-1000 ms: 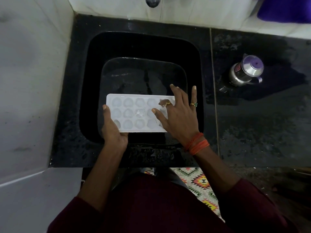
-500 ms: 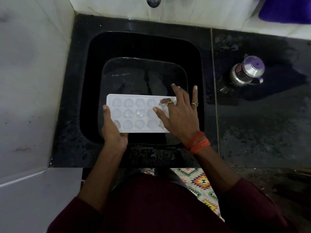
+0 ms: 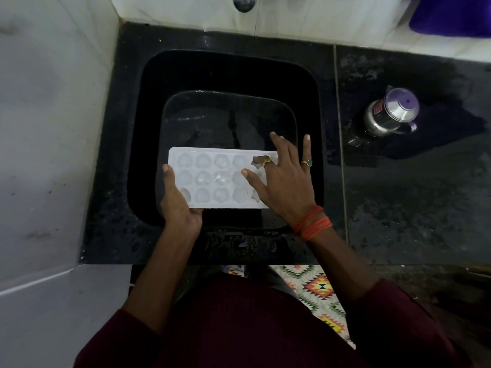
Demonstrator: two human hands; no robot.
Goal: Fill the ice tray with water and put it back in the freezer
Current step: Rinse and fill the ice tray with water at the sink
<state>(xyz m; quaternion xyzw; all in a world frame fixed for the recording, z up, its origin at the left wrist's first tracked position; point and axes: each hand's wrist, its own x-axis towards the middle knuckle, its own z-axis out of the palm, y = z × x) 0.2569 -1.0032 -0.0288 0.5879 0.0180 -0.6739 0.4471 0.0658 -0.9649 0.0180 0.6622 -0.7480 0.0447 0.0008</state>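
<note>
A white ice tray (image 3: 212, 179) with rounded cells is held level over the black sink (image 3: 308, 102). My left hand (image 3: 178, 205) grips its left end, thumb lying along the top edge and fingers underneath. My right hand (image 3: 284, 179) lies over the tray's right end with spread fingers, thumb pointing left across the cells; it wears two rings. The cells look wet or glossy; how much water they hold is unclear. A tap (image 3: 243, 2) pokes in at the top centre above the sink, with no water running from it.
A steel flask with a purple lid (image 3: 390, 112) stands on the wet black counter (image 3: 411, 208) to the right. A white tiled wall (image 3: 53, 115) borders the left. A patterned floor mat (image 3: 316, 290) lies below the counter edge.
</note>
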